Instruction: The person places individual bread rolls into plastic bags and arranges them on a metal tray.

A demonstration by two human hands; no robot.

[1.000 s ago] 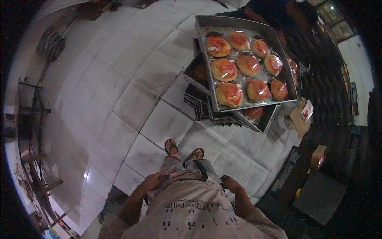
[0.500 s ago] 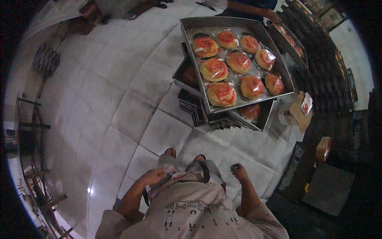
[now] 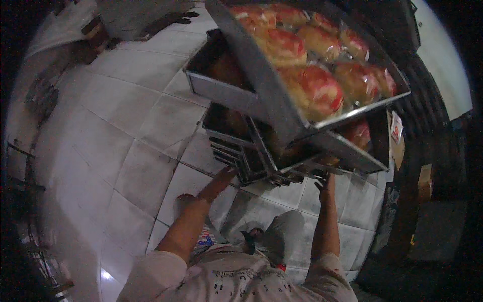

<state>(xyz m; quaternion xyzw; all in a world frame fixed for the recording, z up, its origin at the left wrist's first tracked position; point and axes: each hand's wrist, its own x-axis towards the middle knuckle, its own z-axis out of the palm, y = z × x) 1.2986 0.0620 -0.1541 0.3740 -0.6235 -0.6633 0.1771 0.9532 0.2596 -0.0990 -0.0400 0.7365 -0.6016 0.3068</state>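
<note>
Grey metal, dull on the walls and brighter along the rim, makes up the deep rectangular top tray (image 3: 274, 93), which sits above and between the two hands. Inside are round golden buns (image 3: 319, 93) with glossy red tops, each in clear, crinkled wrap that catches small white glints. Beneath it, trays are piled at crossed angles: one tray (image 3: 221, 93) juts out above the left hand (image 3: 227, 176), another tray (image 3: 359, 156), with a red-topped bun showing, slants out above the right hand (image 3: 324, 185). Narrow lower trays (image 3: 236, 151) with dark interiors are stacked just beside the left hand's fingertips. That hand is dim and blurred, so I cannot tell its finger position or any grip. The right hand is raised under the slanting tray, fingers slightly apart; contact is unclear.

Pale, smudged square tiles (image 3: 166, 136) spread below both hands, with a bright reflection far to the left hand's lower left. Well to the right of the right hand are a small brown box (image 3: 425, 183) and a dark grey panel (image 3: 437, 229).
</note>
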